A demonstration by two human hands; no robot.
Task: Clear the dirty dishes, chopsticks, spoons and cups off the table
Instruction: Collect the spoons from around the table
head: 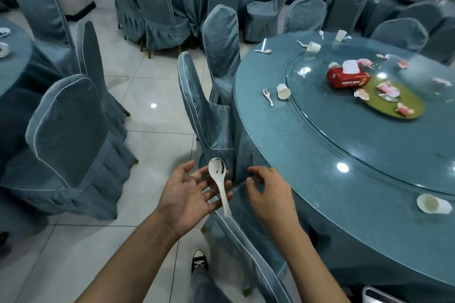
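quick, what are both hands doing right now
Left hand: open, palm up, a white spoon lying across its straight fingers.
Right hand: open, fingers loosely curled, holding nothing.

spoon [219, 183] lies across left hand [189, 194] | right hand [268, 192] just right of it, apart | table [307, 155] further right | tissue box [348, 77] on turntable [369, 135] | cup [433, 203] on its side at table's near edge

a stained white spoon [219, 186] lies across the upturned left hand [188, 194].
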